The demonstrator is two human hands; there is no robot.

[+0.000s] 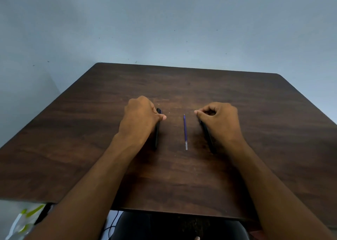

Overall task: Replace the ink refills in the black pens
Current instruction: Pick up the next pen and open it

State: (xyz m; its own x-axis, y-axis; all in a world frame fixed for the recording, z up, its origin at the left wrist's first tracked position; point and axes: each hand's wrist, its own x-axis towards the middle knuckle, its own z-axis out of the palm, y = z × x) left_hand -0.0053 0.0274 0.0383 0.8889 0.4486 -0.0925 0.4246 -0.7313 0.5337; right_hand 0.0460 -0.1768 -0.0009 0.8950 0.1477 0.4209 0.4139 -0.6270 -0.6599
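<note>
The left hand curls round the left pen, which lies on the table. A refill lies loose between the hands, touching neither. The right hand curls over the right pen, though its grip is partly hidden. The round refill could roll if either hand or pen brushes it, and lifting both pens at once risks fumbling one.

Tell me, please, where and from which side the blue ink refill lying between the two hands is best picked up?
Probably pinch the blue ink refill at mid-length from above, thumb and forefinger on its long sides. It lies flat on the table, thin, tip pointing away, apart from both the left hand and the right hand, so above is unobstructed.
</note>
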